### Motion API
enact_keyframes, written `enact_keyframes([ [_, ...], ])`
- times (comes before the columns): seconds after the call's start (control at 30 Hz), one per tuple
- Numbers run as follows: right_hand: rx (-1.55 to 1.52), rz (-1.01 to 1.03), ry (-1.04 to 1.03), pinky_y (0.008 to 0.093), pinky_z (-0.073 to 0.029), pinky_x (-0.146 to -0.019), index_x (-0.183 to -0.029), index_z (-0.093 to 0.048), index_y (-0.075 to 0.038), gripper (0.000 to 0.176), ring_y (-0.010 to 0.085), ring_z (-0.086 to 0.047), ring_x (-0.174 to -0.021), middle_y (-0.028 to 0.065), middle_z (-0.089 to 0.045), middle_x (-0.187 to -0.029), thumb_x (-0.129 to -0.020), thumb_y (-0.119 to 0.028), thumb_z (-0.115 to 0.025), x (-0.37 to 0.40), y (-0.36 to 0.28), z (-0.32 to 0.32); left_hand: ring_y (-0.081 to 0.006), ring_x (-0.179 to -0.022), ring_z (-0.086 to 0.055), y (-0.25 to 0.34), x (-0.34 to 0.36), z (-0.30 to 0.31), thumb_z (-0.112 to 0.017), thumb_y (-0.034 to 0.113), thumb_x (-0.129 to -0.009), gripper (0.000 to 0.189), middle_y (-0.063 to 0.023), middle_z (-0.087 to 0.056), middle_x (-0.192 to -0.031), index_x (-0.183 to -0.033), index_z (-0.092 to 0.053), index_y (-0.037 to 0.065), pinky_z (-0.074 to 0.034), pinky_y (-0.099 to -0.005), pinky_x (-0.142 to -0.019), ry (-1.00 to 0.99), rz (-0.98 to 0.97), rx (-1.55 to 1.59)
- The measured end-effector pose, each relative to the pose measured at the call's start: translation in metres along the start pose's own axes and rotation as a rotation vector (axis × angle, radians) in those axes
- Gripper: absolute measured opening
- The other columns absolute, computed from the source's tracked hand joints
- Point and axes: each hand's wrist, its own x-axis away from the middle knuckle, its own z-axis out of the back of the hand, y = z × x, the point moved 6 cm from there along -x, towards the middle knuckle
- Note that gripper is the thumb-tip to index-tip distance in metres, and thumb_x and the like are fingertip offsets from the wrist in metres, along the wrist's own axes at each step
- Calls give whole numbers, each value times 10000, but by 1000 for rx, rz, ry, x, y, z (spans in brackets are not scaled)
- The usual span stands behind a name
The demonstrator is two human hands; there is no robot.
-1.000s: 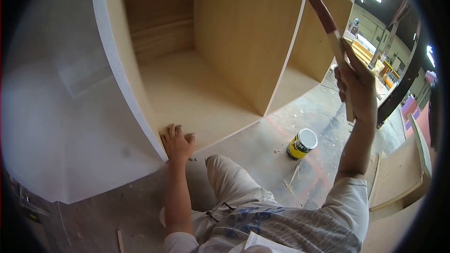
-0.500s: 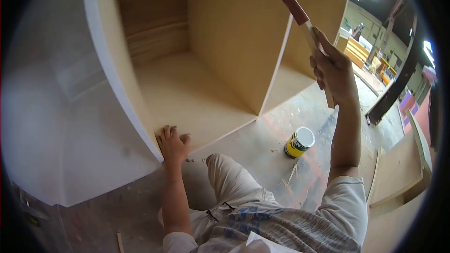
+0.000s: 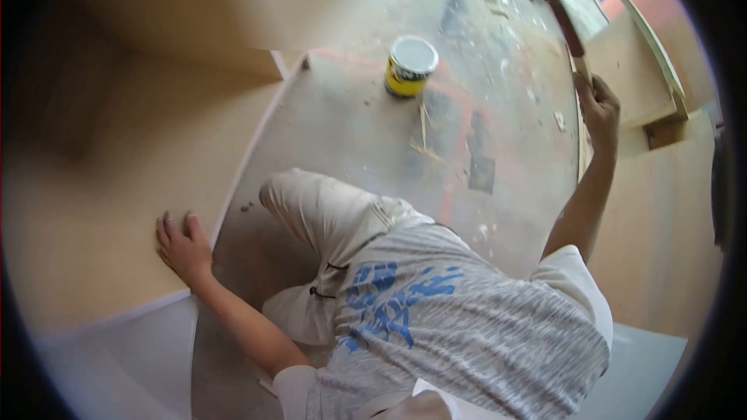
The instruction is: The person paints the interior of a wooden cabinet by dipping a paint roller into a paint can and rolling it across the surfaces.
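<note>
My left hand (image 3: 184, 247) lies with its fingers apart on the light wooden bottom panel (image 3: 132, 187) of a cabinet, close to its white front edge. On the right, my right hand (image 3: 599, 113) is wrapped round the pale handle of a brush-like tool (image 3: 564, 22) with a dark red middle part. The tool points up and its head looks pale and worn. A yellow and black can (image 3: 408, 70) with a grey-white top stands upright on the floor between my hands, touched by neither.
The stained concrete floor (image 3: 350, 124) runs under the can, with thin wood splinters (image 3: 424, 136) beside it. Curved wooden panels (image 3: 634, 70) stand at the right. A white panel (image 3: 124, 358) is at the lower left.
The view has turned to the right and down. My right hand has swung the tool away from the cabinet, to the right. My left hand still rests on the cabinet's bottom panel.
</note>
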Motion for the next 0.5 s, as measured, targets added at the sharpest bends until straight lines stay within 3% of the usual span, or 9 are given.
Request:
enact_keyframes([
  [0.03,235,-5,22,288,-451,-600,-1076,-658,-44,316,151,-566,-633,28,-643,-759,-923,-305,-568,0,11,1,-313,-1320,-357,-8,-1,-4,-462,484,-907,597,-135,-393,-1434,-1334,-469,67,-241,-474,-1094,13,0,-1],
  [0.07,250,-21,11,288,-451,-600,-1076,-658,-44,316,151,-566,-633,28,-643,-759,-923,-305,-568,1,9,-4,-309,-1319,-359,-10,-2,-6,-461,490,-908,601,-132,-391,-1436,-1336,-468,68,-247,-467,-1092,35,7,1],
  [0.13,755,-28,38,370,-468,-622,-925,-674,-70,246,270,-646,-710,100,-667,-736,-890,-299,-590,-1,-5,-23,-298,-1316,-366,-8,3,-3,-463,481,-915,589,-126,-398,-1433,-1332,-471,67,-258,-456,-1087,30,8,-1],
  [0.17,838,-68,-61,469,-484,-705,-906,-643,-78,241,362,-653,-844,161,-676,-854,-854,-308,-598,-13,3,-35,-295,-1316,-368,-9,4,-2,-462,473,-920,581,-125,-398,-1433,-1334,-469,66,-260,-457,-1085,37,-3,3],
  [0.2,840,-73,-60,469,-484,-705,-906,-643,-78,241,362,-653,-844,161,-676,-854,-854,-308,-598,-29,10,-45,-292,-1315,-369,-6,2,-1,-462,465,-925,574,-123,-399,-1433,-1336,-467,65,-263,-458,-1082,51,-11,13],
  [0.27,1080,81,-253,439,-511,-707,-930,-664,-91,222,339,-665,-834,146,-682,-921,-873,-284,-571,-59,26,-86,-297,-1314,-370,-3,2,1,-461,457,-929,568,-127,-397,-1434,-1340,-463,64,-265,-458,-1080,48,-10,32],
  [0.33,1178,110,-382,424,-530,-714,-969,-677,-107,207,330,-670,-866,131,-679,-987,-879,-245,-550,-95,42,-125,-302,-1313,-370,-4,5,3,-460,448,-934,562,-131,-395,-1435,-1343,-459,62,-266,-458,-1077,30,4,28],
  [0.4,1214,215,-357,430,-529,-696,-966,-657,-109,177,301,-675,-800,100,-687,-870,-882,-238,-570,-127,58,-163,-312,-1311,-370,-2,5,4,-468,438,-935,556,-143,-393,-1435,-1342,-463,58,-279,-451,-1069,58,-23,20],
  [0.5,1355,477,-343,389,-546,-647,-844,-693,-83,151,276,-686,-769,116,-687,-850,-839,-145,-555,-154,39,-216,-322,-1308,-370,-5,6,3,-480,429,-933,550,-158,-394,-1431,-1336,-472,55,-291,-439,-1063,61,-35,38],
])
